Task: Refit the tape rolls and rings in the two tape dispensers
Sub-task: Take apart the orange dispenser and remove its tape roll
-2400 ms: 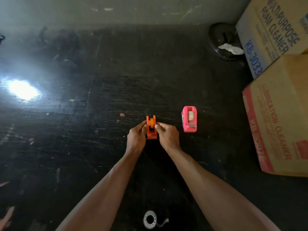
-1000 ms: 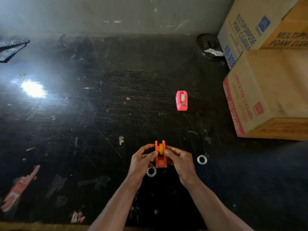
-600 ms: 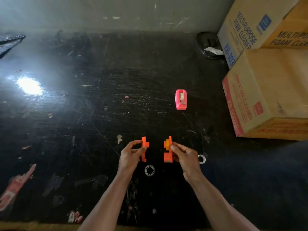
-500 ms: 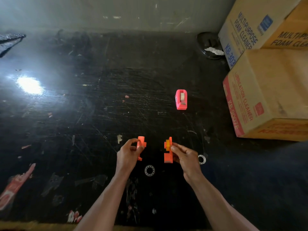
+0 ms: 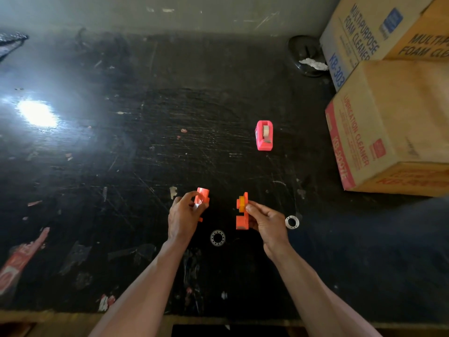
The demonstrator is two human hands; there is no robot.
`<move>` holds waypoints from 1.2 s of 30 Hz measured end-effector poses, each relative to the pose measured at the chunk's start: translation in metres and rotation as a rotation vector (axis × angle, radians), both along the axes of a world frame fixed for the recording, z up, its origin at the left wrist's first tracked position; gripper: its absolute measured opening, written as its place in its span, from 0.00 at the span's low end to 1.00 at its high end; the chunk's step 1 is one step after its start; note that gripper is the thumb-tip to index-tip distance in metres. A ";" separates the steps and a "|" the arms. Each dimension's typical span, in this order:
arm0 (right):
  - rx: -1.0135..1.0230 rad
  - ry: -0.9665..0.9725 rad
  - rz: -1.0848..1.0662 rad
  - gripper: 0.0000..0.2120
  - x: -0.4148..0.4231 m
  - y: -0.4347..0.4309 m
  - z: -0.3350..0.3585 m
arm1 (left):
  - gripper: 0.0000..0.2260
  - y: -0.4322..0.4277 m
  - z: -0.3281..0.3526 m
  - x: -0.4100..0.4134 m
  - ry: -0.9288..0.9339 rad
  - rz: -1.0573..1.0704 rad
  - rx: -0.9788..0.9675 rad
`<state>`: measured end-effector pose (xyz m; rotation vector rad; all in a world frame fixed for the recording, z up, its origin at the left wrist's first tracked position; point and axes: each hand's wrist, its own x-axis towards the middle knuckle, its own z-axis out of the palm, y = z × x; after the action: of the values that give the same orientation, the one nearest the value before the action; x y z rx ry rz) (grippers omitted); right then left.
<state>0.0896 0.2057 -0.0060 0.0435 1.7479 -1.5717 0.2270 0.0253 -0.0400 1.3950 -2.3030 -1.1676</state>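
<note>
From the head camera, looking down on a scratched black table (image 5: 150, 142), the orange dispenser is in 2 pieces, 1 in each hand. The left hand (image 5: 182, 216) pinches the loose orange side shell (image 5: 202, 197) between thumb and fingertips, tilted and held clear of the surface. The right hand (image 5: 266, 221) grips the orange dispenser body (image 5: 241, 216) upright, thumb pressed near the yellow tape roll (image 5: 241, 202) sitting on its hub. The 2 halves are apart, with open table between them.

2 white rings lie flat on the table: 1 ring (image 5: 217, 237) between the wrists, just below the halves, and another ring (image 5: 292, 222) just beside the right hand. The pink dispenser (image 5: 264, 135) stands farther back, well apart, closed, with a pale roll showing in its slot. Cardboard boxes (image 5: 388, 122) are stacked at the right edge.

The step in hand looks like sorting the orange dispenser's insides before closing it. To do it well, I would keep the body upright so the yellow roll stays seated, set the shell down or turn its inner face toward the body, fit a ring where it belongs, then line up the pegs squarely before pressing the halves together; forcing a skewed shell risks it snapping or popping off.

Hard to make out: the shell's inner face, any pegs or sockets, and whether the yellow roll already carries a ring. The right palm hides the body's far side. Whether the pink dispenser has its ring cannot be told.
</note>
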 end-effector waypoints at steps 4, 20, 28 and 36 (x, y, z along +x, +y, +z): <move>0.003 -0.004 0.010 0.10 0.003 0.003 0.002 | 0.22 0.010 0.011 0.010 0.035 0.032 -0.026; 0.038 -0.002 0.018 0.10 0.017 0.016 0.003 | 0.24 0.074 0.024 0.016 0.127 -0.170 0.184; 0.027 -0.027 0.091 0.08 0.022 0.018 0.009 | 0.22 0.064 0.036 -0.011 0.252 -0.257 0.423; 0.055 -0.017 0.036 0.11 0.012 0.023 0.005 | 0.19 0.054 0.032 -0.010 0.208 -0.210 0.376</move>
<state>0.1012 0.2288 -0.0009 0.0524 1.7690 -1.4933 0.2168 0.0789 -0.0081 1.0848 -2.2001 -1.7931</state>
